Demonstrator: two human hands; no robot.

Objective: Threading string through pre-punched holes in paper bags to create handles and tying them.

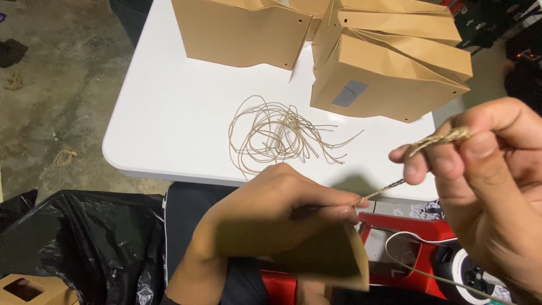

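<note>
It looked like a small packing workshop. A white rounded-corner plastic table [169, 113] stood on a stained bare concrete floor [56, 101]. On the table lay folded brown kraft-paper bags [389, 73] and, beside them, a loose tangle of tan twine lengths [276, 135]. Below the table's near-left corner sat a crumpled black plastic sack [96, 237].

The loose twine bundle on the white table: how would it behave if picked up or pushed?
The twine bundle lies in slack loops with stray ends, so it is probably floppy and would likely sag and tangle. Its thin strands suggest it is light and would likely drag, not roll, across the table.
</note>
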